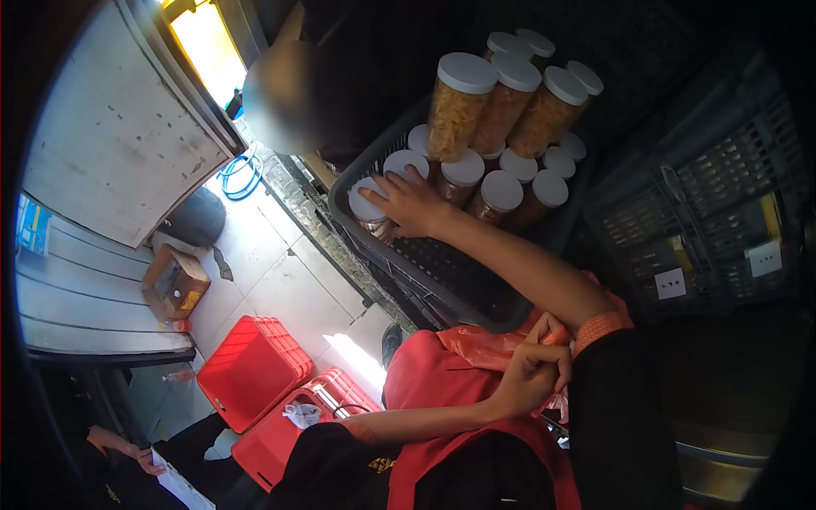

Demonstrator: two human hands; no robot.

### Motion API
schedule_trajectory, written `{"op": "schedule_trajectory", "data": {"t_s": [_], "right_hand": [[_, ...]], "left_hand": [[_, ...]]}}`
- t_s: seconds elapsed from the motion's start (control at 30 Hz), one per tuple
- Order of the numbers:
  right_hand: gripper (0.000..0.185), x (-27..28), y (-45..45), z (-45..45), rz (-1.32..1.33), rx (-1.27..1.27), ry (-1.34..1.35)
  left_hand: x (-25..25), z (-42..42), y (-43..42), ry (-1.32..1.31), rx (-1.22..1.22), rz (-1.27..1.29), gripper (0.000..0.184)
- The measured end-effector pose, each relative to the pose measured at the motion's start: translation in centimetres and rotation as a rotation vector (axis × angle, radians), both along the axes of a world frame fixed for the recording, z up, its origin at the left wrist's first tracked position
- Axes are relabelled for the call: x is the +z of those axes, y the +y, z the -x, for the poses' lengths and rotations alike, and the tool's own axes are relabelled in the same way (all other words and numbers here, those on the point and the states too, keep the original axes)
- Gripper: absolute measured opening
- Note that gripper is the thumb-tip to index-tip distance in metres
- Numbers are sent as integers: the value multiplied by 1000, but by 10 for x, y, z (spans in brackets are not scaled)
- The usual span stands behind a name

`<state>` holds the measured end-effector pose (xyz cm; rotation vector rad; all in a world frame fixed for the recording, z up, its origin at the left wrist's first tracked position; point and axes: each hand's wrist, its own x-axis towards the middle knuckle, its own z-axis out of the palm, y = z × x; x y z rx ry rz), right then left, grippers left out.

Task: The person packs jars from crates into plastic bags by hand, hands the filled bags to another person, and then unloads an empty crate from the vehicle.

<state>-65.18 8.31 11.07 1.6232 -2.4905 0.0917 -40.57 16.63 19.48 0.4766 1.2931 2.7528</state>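
Fingers (376,197) of right hand (415,211) spread, apparently touching white lids (364,210); left hand (529,376) curled.

A bare stretch of the dark crate (455,270) lies open at six o'clock as jars (463,115), stacked two high, block twelve to two; the right forearm (523,259) bars four.

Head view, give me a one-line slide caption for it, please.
Right hand spread over white-lidded jars in a dark crate, left hand near the right forearm.
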Motion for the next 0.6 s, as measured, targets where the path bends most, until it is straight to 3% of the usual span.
{"op": "schedule_trajectory", "data": {"t_s": [0.07,0.2,0.27,0.33,0.37,0.4,0.43,0.5,0.57,0.6], "right_hand": [[91,-23,-20,-3,31,-85,109],[96,-21,-26,5,-21,-123,-98],[90,-1,-17,9,26,27,32],[88,45,10,-5,254,-15,100],[85,93,34,-23,317,-126,-16],[79,134,65,-40,440,-190,-73],[75,170,100,-57,539,-231,-110],[77,236,168,-119,643,-433,18],[80,267,234,-194,712,-597,29],[81,265,241,-232,968,-760,-102]], "left_hand": [[1,0,-3,-53,35,-17,36],[-3,-2,-12,-155,-2,-31,31],[-4,3,-16,-111,-15,2,30],[2,3,-18,-162,-26,-9,31],[0,3,-22,-175,-52,53,30],[-6,4,-21,-85,-17,133,45],[2,3,-23,-204,-49,105,31],[-2,8,-25,-61,-32,85,47],[2,10,-25,-110,-71,51,48],[2,10,-25,-170,-70,12,48]]}}
